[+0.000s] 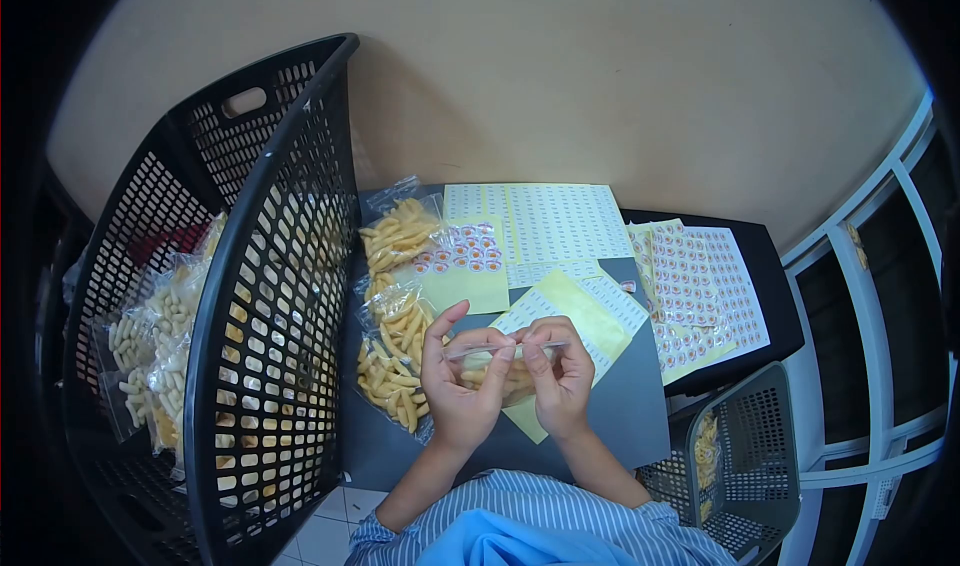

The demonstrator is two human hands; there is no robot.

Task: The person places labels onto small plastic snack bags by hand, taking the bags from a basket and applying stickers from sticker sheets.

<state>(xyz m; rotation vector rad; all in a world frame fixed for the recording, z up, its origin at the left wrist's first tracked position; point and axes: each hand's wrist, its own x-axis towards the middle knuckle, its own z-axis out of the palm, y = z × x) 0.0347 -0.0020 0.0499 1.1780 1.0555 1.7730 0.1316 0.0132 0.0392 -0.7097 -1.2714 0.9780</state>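
My left hand (pixel 463 386) and my right hand (pixel 565 378) meet over the front part of the grey table. Between them is a clear plastic bag (pixel 515 384) with pale yellow finger-shaped snacks inside. Both hands are closed on its upper edge, thumbs and fingers pinching close together near the middle. The fingers hide part of the bag. Just left of my left hand lie filled snack bags (pixel 395 361), and another filled bag (pixel 405 234) rests farther back. Under and behind the hands are yellow-backed label sheets (pixel 575 311).
A large black perforated basket (pixel 270 266) with many bagged snacks (pixel 165 346) stands at the left. Round-sticker sheets (pixel 465 249) and printed label sheets (pixel 540 216) cover the table's back. More sticker sheets (pixel 700 296) lie on a black surface at right, above a smaller basket (pixel 745 446).
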